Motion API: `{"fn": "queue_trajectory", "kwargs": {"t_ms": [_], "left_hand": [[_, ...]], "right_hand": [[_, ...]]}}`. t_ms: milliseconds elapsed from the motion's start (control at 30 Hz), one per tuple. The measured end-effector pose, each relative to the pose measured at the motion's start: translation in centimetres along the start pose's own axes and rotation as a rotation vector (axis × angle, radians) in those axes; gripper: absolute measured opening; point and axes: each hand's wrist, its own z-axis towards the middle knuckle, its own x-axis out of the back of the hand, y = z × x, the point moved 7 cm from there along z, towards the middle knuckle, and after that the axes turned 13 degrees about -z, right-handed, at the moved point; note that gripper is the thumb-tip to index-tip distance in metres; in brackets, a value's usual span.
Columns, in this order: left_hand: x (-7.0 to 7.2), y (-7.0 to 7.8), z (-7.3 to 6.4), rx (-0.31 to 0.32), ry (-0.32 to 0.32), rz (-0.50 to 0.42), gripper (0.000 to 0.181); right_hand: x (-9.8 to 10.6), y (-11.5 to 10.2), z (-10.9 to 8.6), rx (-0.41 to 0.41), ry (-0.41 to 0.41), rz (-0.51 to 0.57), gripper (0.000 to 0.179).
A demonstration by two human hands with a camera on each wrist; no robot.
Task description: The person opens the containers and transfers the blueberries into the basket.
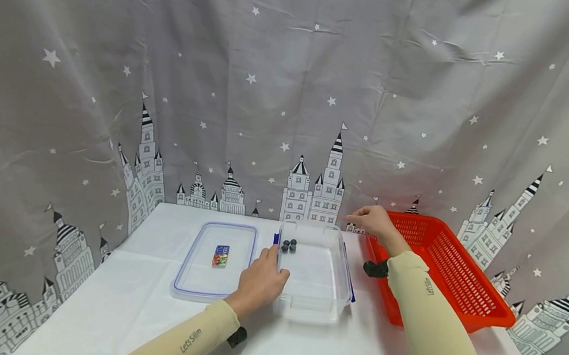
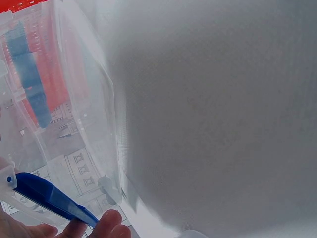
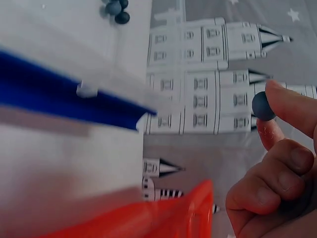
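Observation:
A clear plastic box (image 1: 313, 273) with blue side latches stands uncovered on the table. Several blueberries (image 1: 289, 246) lie together in its far left corner. My left hand (image 1: 262, 279) grips the box's left side, its fingertips against the blue latch (image 2: 47, 196) that hangs down there. Above the far right corner of the box, my right hand (image 1: 375, 224) pinches one more blueberry (image 3: 263, 106) between thumb and index finger. The other fingers of that hand are curled in.
Left of the box, its clear lid (image 1: 196, 272) with a blue seal and a colourful label (image 1: 220, 256) lies flat. A red plastic basket (image 1: 454, 265) stands to the right, under my right forearm. Behind the white table (image 1: 143, 278) hangs a grey curtain (image 1: 273, 84) printed with castles.

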Motion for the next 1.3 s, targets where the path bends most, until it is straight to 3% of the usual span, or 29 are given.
{"fn": "queue_trajectory", "kwargs": {"t_ms": [200, 567, 867, 967, 1200, 1300], "left_hand": [[0.1, 0.0, -0.1, 0.009, -0.002, -0.002, 0.070], [0.2, 0.1, -0.1, 0.008, 0.001, 0.003, 0.069], [0.1, 0.1, -0.2, 0.014, 0.001, 0.002, 0.069], [0.1, 0.1, -0.2, 0.016, 0.001, 0.003, 0.069], [0.1, 0.1, -0.2, 0.010, 0.000, 0.004, 0.069], [0.1, 0.1, -0.2, 0.009, 0.001, 0.001, 0.069]], "right_hand": [[1.2, 2.8, -0.5, -0.044, -0.017, 0.018, 0.032], [2.5, 7.2, -1.3, -0.054, -0.021, 0.015, 0.038], [2.6, 9.9, -1.7, -0.067, -0.043, 0.031, 0.033], [2.6, 10.8, -1.8, -0.089, -0.054, 0.016, 0.024], [2.0, 12.8, -2.3, -0.166, -0.114, -0.056, 0.047], [1.8, 13.4, -2.4, -0.184, -0.120, -0.060, 0.043]]}}
